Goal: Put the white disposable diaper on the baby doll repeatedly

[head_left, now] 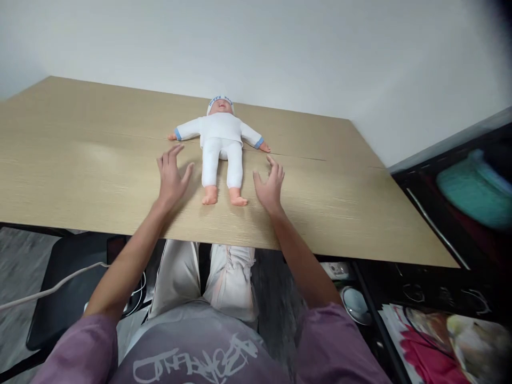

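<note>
A baby doll (221, 133) in a white top, white trousers with blue cuffs at the wrists, and a white cap with blue lettering lies on its back on the wooden table (100, 176). Its arms are stretched out sideways and its bare feet point toward me. To the left of the doll's legs is my left hand (172, 173), fingers spread and holding nothing. My right hand (271, 184) is on the other side of the legs, also empty, with thumb and fingers apart. Neither hand touches the doll.
Behind the table rises a white wall (280, 53). A black chair (68, 282) with a pale cable (60, 285) across it stands below at left. On the right are a dark shelf with a teal item (478, 189), and papers with a red cloth (428, 354) lower down.
</note>
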`<act>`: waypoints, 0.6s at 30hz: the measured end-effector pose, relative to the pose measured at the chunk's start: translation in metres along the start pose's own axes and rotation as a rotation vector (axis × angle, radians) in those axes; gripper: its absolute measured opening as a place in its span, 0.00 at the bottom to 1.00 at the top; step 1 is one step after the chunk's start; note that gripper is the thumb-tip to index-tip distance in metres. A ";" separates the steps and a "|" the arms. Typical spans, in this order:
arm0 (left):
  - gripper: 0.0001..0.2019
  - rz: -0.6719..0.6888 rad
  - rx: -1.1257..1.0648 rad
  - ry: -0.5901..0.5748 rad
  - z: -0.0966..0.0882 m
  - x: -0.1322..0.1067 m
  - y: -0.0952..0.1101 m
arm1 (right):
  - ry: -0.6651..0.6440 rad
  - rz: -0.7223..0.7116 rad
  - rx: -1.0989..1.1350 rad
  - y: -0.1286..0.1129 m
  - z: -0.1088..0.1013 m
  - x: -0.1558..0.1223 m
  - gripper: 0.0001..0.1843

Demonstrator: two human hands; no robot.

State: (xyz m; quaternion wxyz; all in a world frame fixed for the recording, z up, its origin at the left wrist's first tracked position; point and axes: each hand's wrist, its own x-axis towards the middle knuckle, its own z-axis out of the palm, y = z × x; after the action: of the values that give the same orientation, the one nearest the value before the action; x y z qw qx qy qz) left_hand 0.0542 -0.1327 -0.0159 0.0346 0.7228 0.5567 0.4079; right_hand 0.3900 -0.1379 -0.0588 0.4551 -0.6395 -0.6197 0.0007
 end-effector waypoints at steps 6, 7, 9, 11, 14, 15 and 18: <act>0.13 -0.218 -0.255 -0.477 -0.058 -0.234 0.034 | -0.154 -0.091 0.085 0.002 -0.106 -0.196 0.18; 0.13 -0.251 -0.331 -0.656 -0.059 -0.268 0.033 | -0.187 -0.073 0.121 0.009 -0.117 -0.227 0.14; 0.16 -0.369 -0.434 -0.762 -0.054 -0.318 0.035 | -0.194 0.090 0.149 0.022 -0.126 -0.277 0.13; 0.23 -0.510 -0.497 -0.745 -0.041 -0.342 0.043 | -0.210 0.328 0.162 0.027 -0.123 -0.309 0.11; 0.32 -0.720 -0.635 -0.703 -0.008 -0.342 0.059 | -0.245 0.620 0.240 0.025 -0.107 -0.332 0.19; 0.35 -0.808 -0.725 -0.708 0.006 -0.336 0.064 | -0.268 0.692 0.290 0.023 -0.101 -0.335 0.22; 0.41 -1.060 -1.002 -0.751 0.047 -0.319 0.076 | -0.356 0.821 0.444 0.017 -0.085 -0.339 0.31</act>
State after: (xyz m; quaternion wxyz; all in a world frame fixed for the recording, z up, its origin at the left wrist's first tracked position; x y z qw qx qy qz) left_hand 0.1278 -0.4082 -0.1849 0.7256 0.3509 0.5276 0.2684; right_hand 0.3721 -0.4532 -0.2101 0.4297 -0.7081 -0.3698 0.4210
